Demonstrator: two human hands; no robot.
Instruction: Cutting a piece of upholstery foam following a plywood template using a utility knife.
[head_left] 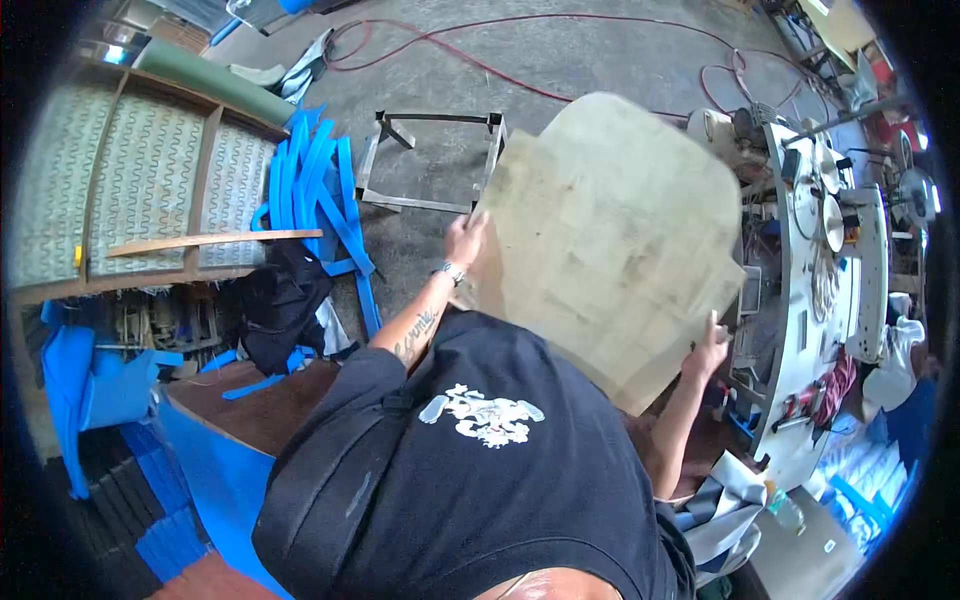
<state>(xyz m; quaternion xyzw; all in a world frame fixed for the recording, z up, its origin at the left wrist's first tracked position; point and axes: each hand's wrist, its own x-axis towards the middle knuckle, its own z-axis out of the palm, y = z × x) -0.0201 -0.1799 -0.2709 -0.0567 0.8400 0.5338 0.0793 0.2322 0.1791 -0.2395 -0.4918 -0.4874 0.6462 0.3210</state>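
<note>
A large, stiff-looking beige sheet [600, 240] with dark smudges is held up in front of my body. Its far end is rounded, while square corners stick out at the sides; whether it is one layer or two stacked, I cannot tell. At its left edge, my left hand [465, 240] is closed round the border, with a watch on the wrist. My right hand [708, 348] grips the lower right edge, the thumb pointing up. Just beyond the left hand, a bare metal frame [430, 118] stands on the floor, partly hidden by the sheet.
Blue strips [305, 175] hang beside a wooden frame with wavy springs [155, 150] at left. A black bag [285, 315] lies below. To the right stands a white worktable [800, 370] with a sewing machine [870, 260]. A red hose [500, 72] crosses the concrete floor.
</note>
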